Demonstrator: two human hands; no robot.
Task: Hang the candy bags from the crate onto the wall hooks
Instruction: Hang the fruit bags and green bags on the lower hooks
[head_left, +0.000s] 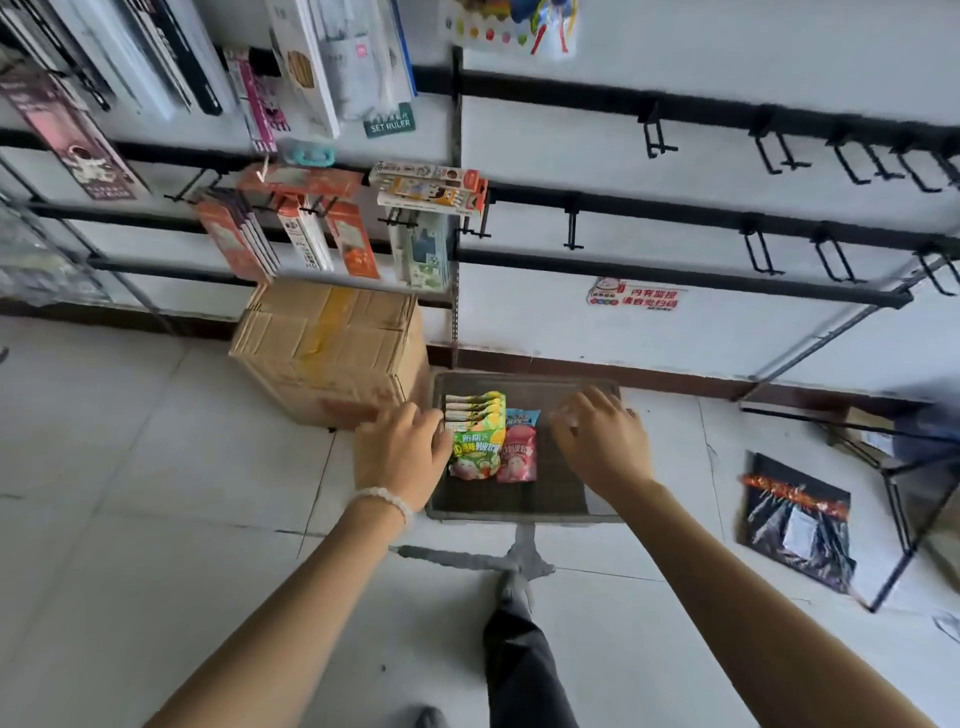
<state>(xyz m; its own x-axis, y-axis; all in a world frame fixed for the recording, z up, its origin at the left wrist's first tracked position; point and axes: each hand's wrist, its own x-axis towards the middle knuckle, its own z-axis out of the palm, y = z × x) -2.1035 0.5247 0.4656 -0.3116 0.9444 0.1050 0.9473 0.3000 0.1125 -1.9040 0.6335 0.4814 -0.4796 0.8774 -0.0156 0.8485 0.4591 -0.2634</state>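
Note:
A grey crate sits on the floor against the wall. Inside lies a stack of several green candy bags with a pink candy bag beside them on the right. My left hand is at the crate's left side, fingertips against the left edge of the green stack; its thumb is hidden. My right hand hovers over the bare right half of the crate with fingers loosely bent downward, holding nothing. Empty black wall hooks stick out from rails above the crate, more of them further right.
A cardboard box stands left of the crate. Stationery packs hang on the left wall section. A black printed bag lies on the floor to the right, next to a black metal frame. My leg stands behind the crate.

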